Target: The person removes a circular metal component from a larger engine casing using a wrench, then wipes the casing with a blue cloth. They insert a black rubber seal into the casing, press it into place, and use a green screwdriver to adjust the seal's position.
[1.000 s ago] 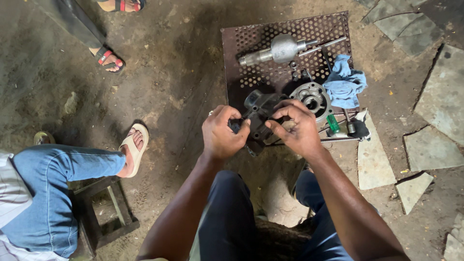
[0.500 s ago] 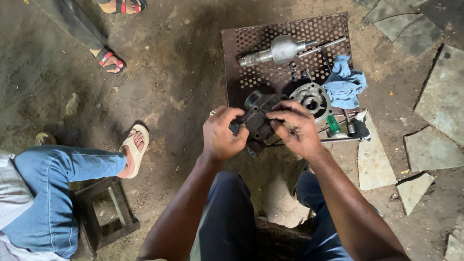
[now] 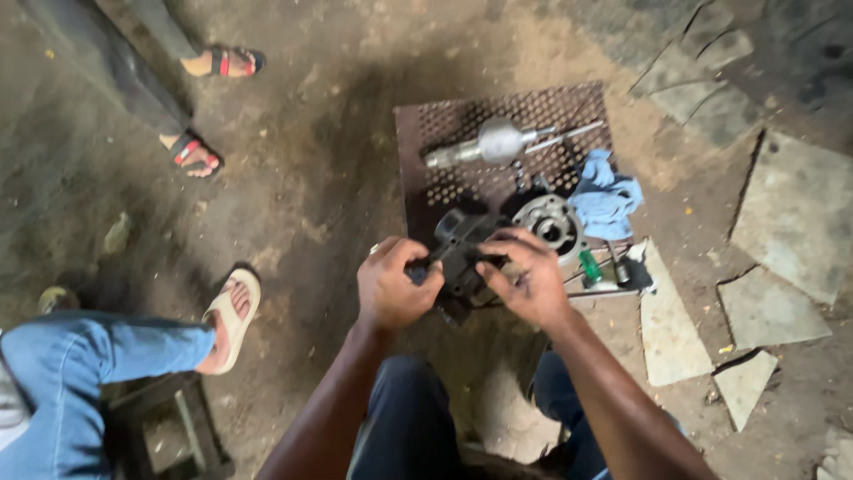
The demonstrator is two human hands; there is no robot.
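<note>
Both hands grip a dark metal part over the plate's near edge.

The left hand (image 3: 395, 286) and right hand (image 3: 526, 277) close around the part (image 3: 462, 251), just beside the round housing (image 3: 549, 222) on the perforated plate (image 3: 426, 133); a shaft (image 3: 493, 142) lies farther back, a blue rag (image 3: 606, 197) right.

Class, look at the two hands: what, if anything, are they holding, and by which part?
Both hands grip a dark metal machine part: the left hand on its left end, the right hand over its right side.
</note>
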